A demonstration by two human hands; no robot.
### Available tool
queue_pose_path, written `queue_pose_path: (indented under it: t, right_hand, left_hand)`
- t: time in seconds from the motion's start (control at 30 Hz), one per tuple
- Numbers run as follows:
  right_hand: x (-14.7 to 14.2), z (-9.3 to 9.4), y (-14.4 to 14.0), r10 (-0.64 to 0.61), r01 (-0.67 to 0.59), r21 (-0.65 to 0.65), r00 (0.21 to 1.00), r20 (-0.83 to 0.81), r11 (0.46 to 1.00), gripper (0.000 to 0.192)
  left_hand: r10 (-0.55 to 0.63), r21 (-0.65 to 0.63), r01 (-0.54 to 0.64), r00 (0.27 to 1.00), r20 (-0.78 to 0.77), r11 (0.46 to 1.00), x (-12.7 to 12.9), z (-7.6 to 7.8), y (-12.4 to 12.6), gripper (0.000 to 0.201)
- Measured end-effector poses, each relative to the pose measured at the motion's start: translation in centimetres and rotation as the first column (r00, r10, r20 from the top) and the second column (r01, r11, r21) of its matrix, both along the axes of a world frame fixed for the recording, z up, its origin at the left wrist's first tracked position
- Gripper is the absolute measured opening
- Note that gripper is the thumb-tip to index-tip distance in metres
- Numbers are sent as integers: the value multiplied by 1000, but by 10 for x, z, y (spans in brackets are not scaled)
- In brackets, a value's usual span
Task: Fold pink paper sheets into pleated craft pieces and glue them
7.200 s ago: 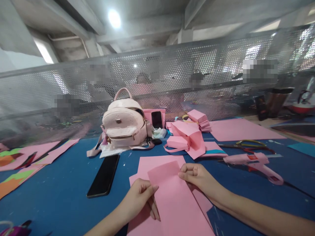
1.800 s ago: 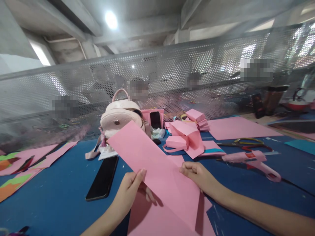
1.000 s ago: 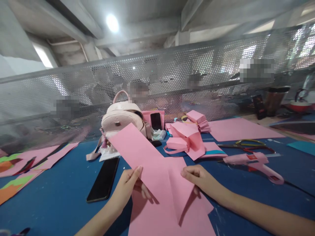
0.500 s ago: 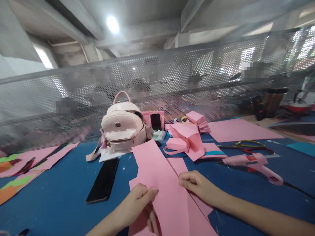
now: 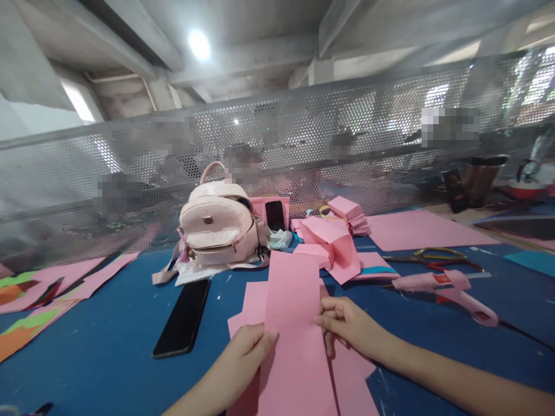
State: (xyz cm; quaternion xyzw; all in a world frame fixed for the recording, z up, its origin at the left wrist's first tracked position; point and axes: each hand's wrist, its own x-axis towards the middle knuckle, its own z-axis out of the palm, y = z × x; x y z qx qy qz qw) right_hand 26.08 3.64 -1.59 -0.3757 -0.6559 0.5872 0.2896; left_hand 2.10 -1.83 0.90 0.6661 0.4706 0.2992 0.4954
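Observation:
A long strip of pink paper (image 5: 295, 335) stretches away from me, raised between my hands over other pink sheets (image 5: 255, 297) on the blue table. My left hand (image 5: 243, 358) pinches its left edge, thumb on top and the other fingers beneath. At the right edge, my right hand (image 5: 347, 323) has thumb and curled fingers closed on the same strip. Just beyond the strip's far end lie folded pink paper pieces (image 5: 336, 242). To the right of my right hand rests a pink hot glue gun (image 5: 446, 286).
Left of the paper lies a black phone (image 5: 182, 318); behind it stands a pale pink backpack (image 5: 221, 225). Scissors (image 5: 433, 257) lie behind the glue gun. Coloured paper sheets (image 5: 47, 294) cover the far left. A perforated metal screen (image 5: 281, 138) closes the table's back, with people beyond it.
The pink strip has swung from leaning left to pointing nearly straight ahead. My left fingers have gone from hanging loosely to gripping its edge; my right hand stays in about the same place.

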Motion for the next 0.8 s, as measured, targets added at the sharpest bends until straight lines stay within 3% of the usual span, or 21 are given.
queue_pose_path:
  t: [0.1,0.17,0.23,0.33,0.43,0.53,0.67,0.8]
  right_hand:
    - [0,0,-1,-9,9,-5,1000,-2,1000,34]
    - [-1,0,-3,8,-8,-2,1000,-5,1000,36]
    - [-2,2,-7,32,-32,-4,999,8,999,38]
    - [-4,5,-13,74,-73,-12,996,50,997,33]
    - [-6,8,-19,119,-120,2,989,85,993,28]
    - [-6,10,-21,135,-136,6,986,99,991,22]
    - [-6,9,-21,164,-166,32,985,46,986,17]
    - [-6,8,-19,165,-165,39,986,1,985,20]
  left_hand:
    - [2,194,23,992,-124,981,1,11,-6,41]
    - [32,236,47,948,-318,971,1,14,-10,44]
    - [72,265,94,828,-556,960,1,13,-11,50]
    - [143,311,197,585,-798,930,3,8,-11,72]
    - [242,373,262,421,-874,890,6,3,-12,90]
    - [292,395,311,330,-898,864,9,1,-14,94]
    - [277,362,355,267,-923,862,11,4,-15,92]
    - [252,342,376,268,-930,861,11,7,-13,92]
